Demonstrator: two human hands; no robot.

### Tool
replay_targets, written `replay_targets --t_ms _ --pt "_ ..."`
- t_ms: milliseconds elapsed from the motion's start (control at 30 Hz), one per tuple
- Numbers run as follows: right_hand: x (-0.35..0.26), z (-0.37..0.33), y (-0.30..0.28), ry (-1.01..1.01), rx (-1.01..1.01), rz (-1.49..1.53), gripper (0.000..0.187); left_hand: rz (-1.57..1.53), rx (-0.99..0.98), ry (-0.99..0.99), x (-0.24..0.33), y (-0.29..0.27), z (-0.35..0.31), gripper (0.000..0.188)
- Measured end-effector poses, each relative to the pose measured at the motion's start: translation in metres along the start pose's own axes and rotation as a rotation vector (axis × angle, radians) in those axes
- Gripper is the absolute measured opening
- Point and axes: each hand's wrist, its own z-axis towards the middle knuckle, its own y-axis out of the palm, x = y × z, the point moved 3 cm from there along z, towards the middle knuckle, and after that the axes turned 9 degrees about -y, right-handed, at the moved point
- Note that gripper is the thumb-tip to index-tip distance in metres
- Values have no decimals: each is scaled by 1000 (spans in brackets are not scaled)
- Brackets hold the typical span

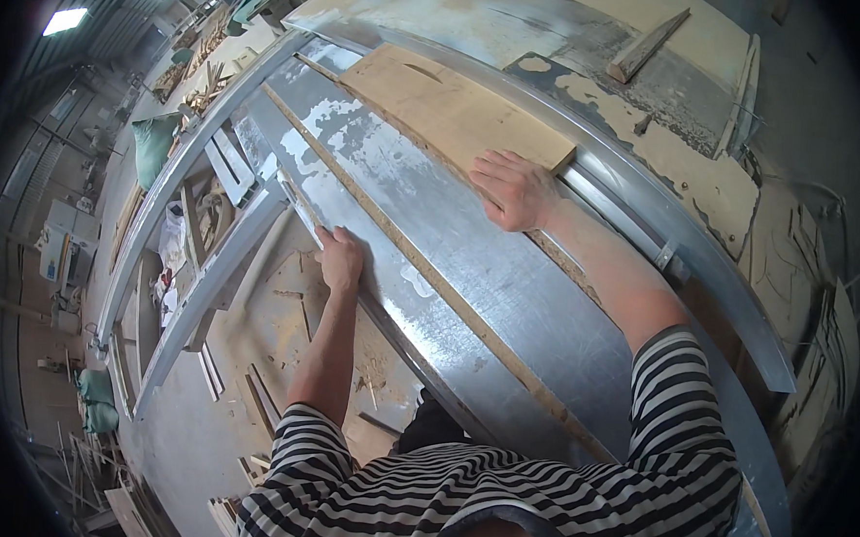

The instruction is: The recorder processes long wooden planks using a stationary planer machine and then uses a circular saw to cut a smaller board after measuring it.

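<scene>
Striped sleeve [681, 398], right hand [514, 189] flat on pale, knot-marked plywood board [448, 109].

Both arms reach forward, left hand [341, 260] curled closed, right hand [514, 188] flat with fingers spread.

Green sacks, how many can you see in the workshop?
3. One big green sack lies at the upper left beside the long metal frame. Two smaller green sacks sit together at the lower left. Clutter may hide more.
</scene>
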Motion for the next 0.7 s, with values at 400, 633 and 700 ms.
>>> replay_targets --t_ms 400,633,700 --pt "20 33 30 -70 91 -17 32 37 29 0 7 -9 -14 66" --pt "33 49 49 -38 48 10 38 -57 59 -22 11 -15 -24 64" --pt "36 53 53 -37 47 4 38 -68 42 -34 15 -20 -30 63"
